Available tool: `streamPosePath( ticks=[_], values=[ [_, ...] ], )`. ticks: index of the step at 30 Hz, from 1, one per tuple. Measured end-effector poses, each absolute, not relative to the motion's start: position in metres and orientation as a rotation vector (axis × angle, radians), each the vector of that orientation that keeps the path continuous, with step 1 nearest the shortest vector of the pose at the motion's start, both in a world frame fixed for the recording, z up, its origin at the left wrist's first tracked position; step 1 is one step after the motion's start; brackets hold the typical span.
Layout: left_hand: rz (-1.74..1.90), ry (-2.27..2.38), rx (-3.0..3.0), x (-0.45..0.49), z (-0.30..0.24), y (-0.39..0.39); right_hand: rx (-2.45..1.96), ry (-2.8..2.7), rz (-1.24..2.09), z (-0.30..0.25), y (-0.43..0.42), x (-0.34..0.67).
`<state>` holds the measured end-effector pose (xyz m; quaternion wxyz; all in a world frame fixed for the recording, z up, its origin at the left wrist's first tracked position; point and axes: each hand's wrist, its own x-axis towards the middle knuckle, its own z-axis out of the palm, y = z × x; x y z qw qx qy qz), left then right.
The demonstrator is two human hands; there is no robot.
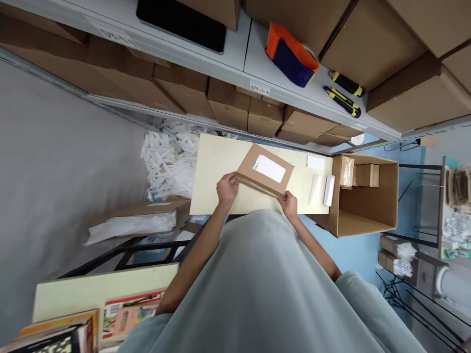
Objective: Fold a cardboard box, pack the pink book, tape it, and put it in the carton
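Observation:
A flat brown cardboard box (pixel 245 169) with a white label (pixel 270 169) on its top lies turned at a slant over the pale table (pixel 213 152). At its near left corner, my left hand (pixel 227 189) is closed, fingers pressed on the edge. My right hand (pixel 288 204) pinches the near right corner. Some fingertips are hidden by the box. Right of it on the table are a small white label sheet (pixel 315 162) and white rolled or folded sheets (pixel 328 190).
An open carton (pixel 368 206) with small boxes stands right of the table. Shredded white paper (pixel 169 159) is heaped left. The shelf (pixel 235 68) ahead holds boxes, an orange-and-blue tape dispenser (pixel 292 56), two utility knives (pixel 344 100) and a black phone (pixel 182 24). Books (pixel 128 314) lie behind left.

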<state>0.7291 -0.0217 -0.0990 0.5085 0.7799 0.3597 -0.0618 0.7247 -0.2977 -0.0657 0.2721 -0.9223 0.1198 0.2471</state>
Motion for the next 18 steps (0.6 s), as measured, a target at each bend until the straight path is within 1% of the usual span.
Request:
streamPosePath(
  ticks=[3, 5, 7, 10, 13, 18],
  values=[
    [-0.277, 0.828, 1.903, 0.726, -0.108, -0.002, -2.604, 0.242, 0.915, -0.070, -0.275, 0.717],
    [-0.332, 0.782, 1.912, 0.724, -0.113, 0.015, -2.631, 0.202, 1.000, -0.067, -0.265, 0.717],
    [-0.311, 0.751, 1.913, 0.724, -0.114, 0.032, -2.661, 0.196, 1.027, -0.057, -0.264, 0.723],
    [-0.177, 0.714, 1.867, 0.735, -0.108, 0.048, -2.755, 0.216, 0.985, -0.030, -0.274, 0.746],
    [-0.032, 0.579, 1.797, 0.767, -0.085, 0.046, -2.875, 0.142, 0.753, 0.007, -0.281, 0.790],
    [0.159, 0.277, 1.713, 0.843, -0.005, 0.017, -2.929, -0.384, 0.074, 0.088, -0.255, 0.902]
  ],
)
